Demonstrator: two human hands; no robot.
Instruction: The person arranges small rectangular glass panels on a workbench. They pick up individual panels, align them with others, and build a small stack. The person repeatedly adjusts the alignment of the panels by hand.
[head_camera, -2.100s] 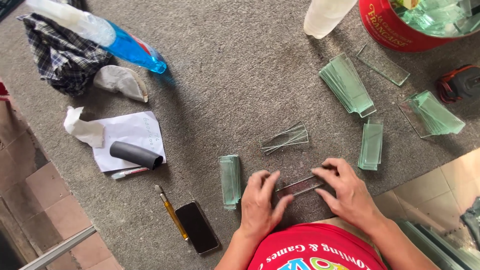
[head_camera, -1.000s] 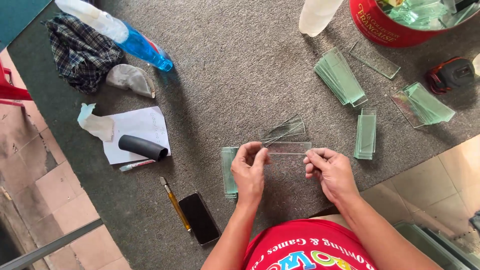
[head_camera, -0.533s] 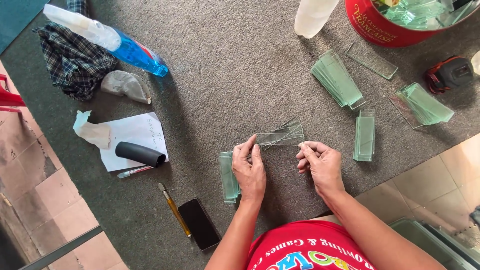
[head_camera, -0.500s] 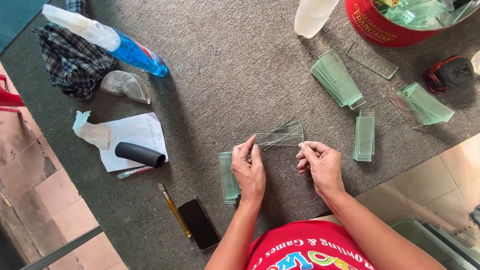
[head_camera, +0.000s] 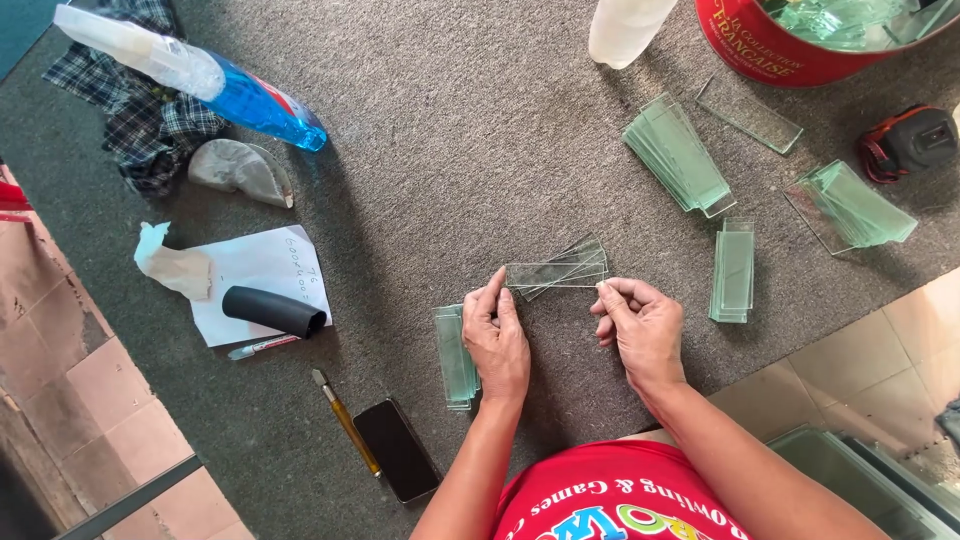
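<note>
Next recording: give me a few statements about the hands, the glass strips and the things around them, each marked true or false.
1. Both hands, left hand and right hand, hold one clear glass strip by its ends. True.
2. The black tube lies on the white paper. True.
3. The phone lies beside the red bucket. False: it lies near the yellow-handled cutter.
4. The spray bottle stands upright. False: it lies on its side.

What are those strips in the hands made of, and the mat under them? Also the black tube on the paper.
The strip held between left hand and right hand looks like clear glass: see-through, with green-tinted edges. The mat looks like grey felt or short-pile carpet, matte and fuzzy. The black tube is matte and hollow, perhaps rubber or foam; hard to say.
</note>
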